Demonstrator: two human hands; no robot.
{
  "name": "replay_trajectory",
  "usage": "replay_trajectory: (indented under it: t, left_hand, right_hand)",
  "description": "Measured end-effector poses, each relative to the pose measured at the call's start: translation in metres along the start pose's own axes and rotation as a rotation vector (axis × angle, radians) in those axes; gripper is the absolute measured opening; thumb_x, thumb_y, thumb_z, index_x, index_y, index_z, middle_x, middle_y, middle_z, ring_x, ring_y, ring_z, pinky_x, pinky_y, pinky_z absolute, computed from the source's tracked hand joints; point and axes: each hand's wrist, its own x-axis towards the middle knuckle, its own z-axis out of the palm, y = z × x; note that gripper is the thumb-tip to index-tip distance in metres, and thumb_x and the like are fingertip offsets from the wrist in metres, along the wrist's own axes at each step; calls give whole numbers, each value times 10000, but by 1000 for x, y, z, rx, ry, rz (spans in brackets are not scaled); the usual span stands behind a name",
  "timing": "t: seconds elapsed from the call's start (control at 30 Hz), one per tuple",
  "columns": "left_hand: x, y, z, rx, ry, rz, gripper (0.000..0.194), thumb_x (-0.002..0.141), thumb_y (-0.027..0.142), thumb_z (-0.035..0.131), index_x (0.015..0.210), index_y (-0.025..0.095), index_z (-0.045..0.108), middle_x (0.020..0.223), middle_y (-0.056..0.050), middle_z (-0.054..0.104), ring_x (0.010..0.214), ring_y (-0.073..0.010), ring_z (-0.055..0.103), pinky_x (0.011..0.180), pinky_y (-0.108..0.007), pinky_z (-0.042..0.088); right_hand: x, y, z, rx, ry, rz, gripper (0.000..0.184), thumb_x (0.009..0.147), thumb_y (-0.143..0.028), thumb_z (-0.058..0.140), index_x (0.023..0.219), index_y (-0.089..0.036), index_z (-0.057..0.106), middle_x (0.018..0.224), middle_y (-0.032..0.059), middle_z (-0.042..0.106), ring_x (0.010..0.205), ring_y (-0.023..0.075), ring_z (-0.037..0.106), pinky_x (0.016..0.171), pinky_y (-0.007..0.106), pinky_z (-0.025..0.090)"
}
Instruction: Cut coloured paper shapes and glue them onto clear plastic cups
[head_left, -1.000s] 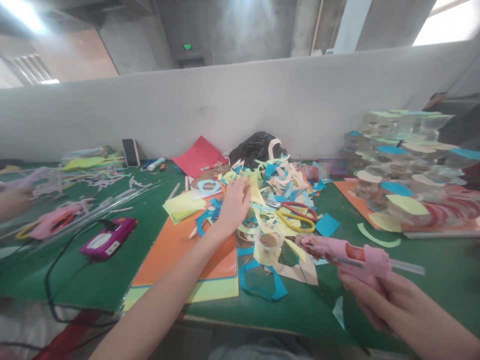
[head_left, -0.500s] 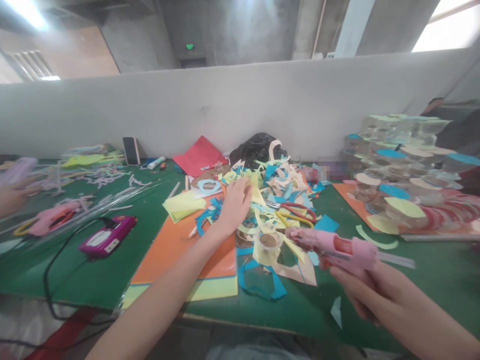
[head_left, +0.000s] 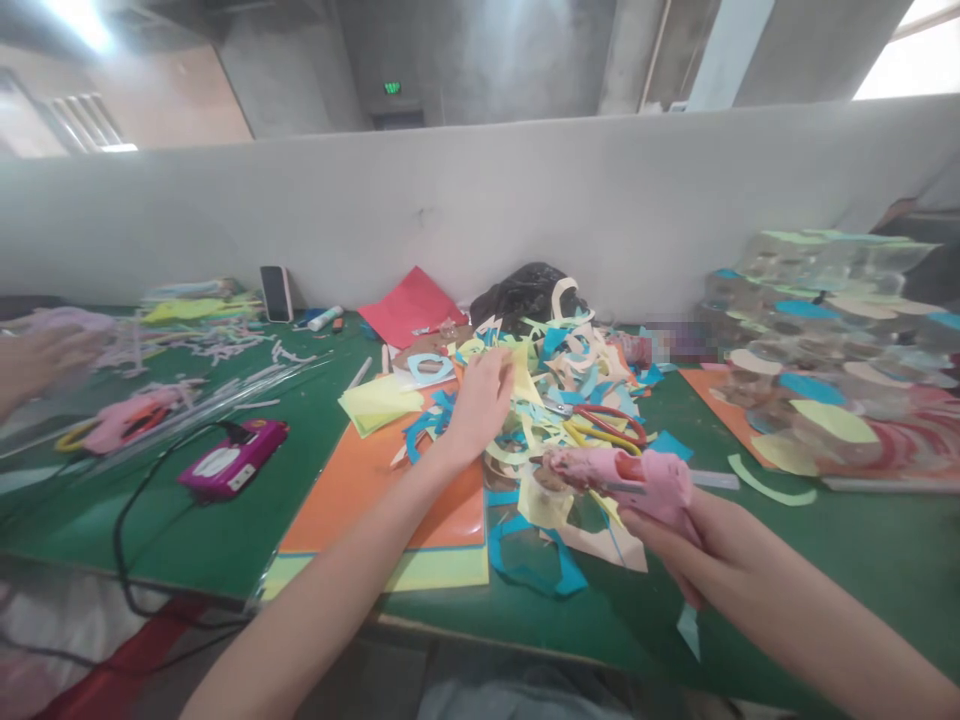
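Observation:
My right hand [head_left: 697, 540] grips a pink hot glue gun [head_left: 630, 478] with a clear glue stick out of its back. Its stained nozzle points left, over a small clear cup with yellow paper [head_left: 544, 505] around it. My left hand [head_left: 480, 400] reaches into the heap of paper scraps [head_left: 581, 365], fingers curled and close together, against a piece of yellow paper [head_left: 529, 375]. Its fingertips are hidden, so what they hold cannot be made out. Scissors [head_left: 607, 425] with red and yellow handles lie on the scraps.
Orange sheets [head_left: 390, 490] lie below my left forearm. A purple power box [head_left: 232, 460] with a black cable and another pink glue gun [head_left: 124, 420] are at left. Stacked clear cups with paper discs [head_left: 817, 350] stand at right. Another person's hand [head_left: 52, 365] shows at far left.
The glue gun in my right hand has moved left, bringing its nozzle over the cup. My left hand stays at the scraps. The view has shifted slightly left.

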Motion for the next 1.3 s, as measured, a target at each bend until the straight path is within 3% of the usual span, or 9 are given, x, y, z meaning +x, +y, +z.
replay_trajectory:
  t: [0.23, 0.6, 0.9, 1.0, 1.07, 1.17, 1.23, 1.3]
  left_hand:
    - [0, 3, -1, 6, -17, -15, 227, 964, 221, 389, 1143, 185, 523, 1122, -99, 625, 1085, -226, 527, 957, -390, 434]
    - [0, 2, -1, 3, -23, -13, 229, 962, 222, 389, 1142, 178, 523, 1124, -103, 623, 1079, -227, 527, 953, -390, 433]
    - [1, 4, -3, 4, -24, -21, 232, 955, 199, 402, 1154, 191, 520, 1124, -93, 624, 1086, -225, 530, 946, -380, 436]
    - [1, 4, -3, 2, -24, -16, 224, 956, 199, 405, 1147, 187, 522, 1119, -94, 627, 1076, -224, 528, 948, -380, 432]
    - [1, 3, -2, 1, -25, -16, 222, 962, 205, 397, 1143, 184, 524, 1121, -94, 625, 1083, -223, 523, 951, -376, 428]
    - [1, 2, -2, 6, -22, -18, 225, 965, 204, 389, 1144, 185, 524, 1120, -91, 622, 1089, -221, 519, 951, -373, 423]
    - [1, 2, -1, 6, -20, -15, 225, 961, 199, 394, 1145, 184, 524, 1115, -90, 623, 1080, -222, 520, 947, -374, 422]
    - [1, 1, -1, 4, -23, -12, 223, 961, 199, 397, 1142, 186, 525, 1110, -90, 624, 1070, -222, 522, 942, -376, 422]
  right_hand:
    - [-1, -2, -3, 20, 23, -68, 390, 828, -566, 526, 647, -221, 503, 530, -13, 470, 487, 130, 446, 422, 224, 364]
    - [2, 0, -2, -5, 28, -67, 402, 855, -552, 501, 643, -213, 464, 509, -42, 377, 491, 107, 367, 432, 217, 312]
    - [3, 4, 0, 34, 10, -66, 373, 855, -555, 531, 762, -201, 602, 620, -6, 559, 556, 134, 491, 479, 228, 391]
    - [2, 3, 0, 58, -4, -56, 357, 859, -545, 546, 811, -206, 647, 755, 38, 670, 680, 188, 607, 594, 258, 494]
    - [2, -2, -3, 123, -62, -118, 318, 881, -499, 559, 963, -223, 693, 980, 63, 716, 909, 243, 654, 801, 300, 530]
    - [1, -13, -9, 211, -199, -212, 374, 942, -429, 510, 1278, -304, 618, 1345, 11, 598, 1270, 245, 513, 1097, 341, 380]
    - [-1, -18, -13, 225, -236, -225, 389, 967, -401, 470, 1336, -339, 577, 1434, -31, 522, 1353, 218, 434, 1155, 346, 306]
    - [-3, -20, -15, 206, -218, -226, 397, 961, -412, 468, 1337, -346, 576, 1441, -33, 515, 1307, 221, 486, 1120, 352, 364]
